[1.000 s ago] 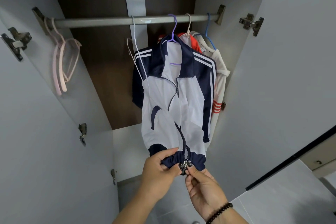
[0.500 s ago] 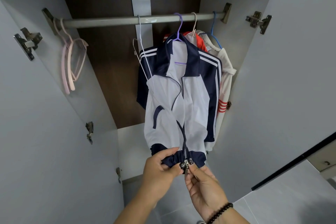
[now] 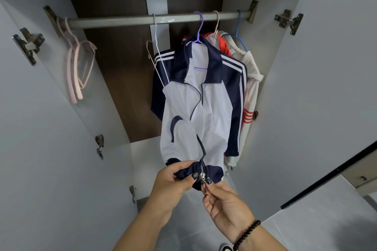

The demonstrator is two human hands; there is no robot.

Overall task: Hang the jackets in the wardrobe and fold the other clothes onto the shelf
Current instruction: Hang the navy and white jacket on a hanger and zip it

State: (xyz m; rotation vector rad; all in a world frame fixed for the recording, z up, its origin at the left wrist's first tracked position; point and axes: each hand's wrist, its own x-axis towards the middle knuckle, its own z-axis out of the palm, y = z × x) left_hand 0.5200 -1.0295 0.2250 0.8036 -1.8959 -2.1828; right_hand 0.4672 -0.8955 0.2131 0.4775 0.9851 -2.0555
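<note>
Navy and white, the jacket [image 3: 201,108] hung on a purple hanger [image 3: 199,32] from the wardrobe rail [image 3: 126,21], just in front of an orange and white jacket [image 3: 247,79] at the right end. Down at the hem, the left hand [image 3: 171,181] pinched the gathered navy band, and the right hand [image 3: 226,204] pinched the zip pull [image 3: 203,178] between thumb and fingertips. My read: the zip was being started at the bottom, and doing it well called for the left hand to hold the hem taut and both zip sides level while the right drew the pull straight up. Spare pink hangers [image 3: 78,71] waited at the rail's left end. No shelf pile was in view.
</note>
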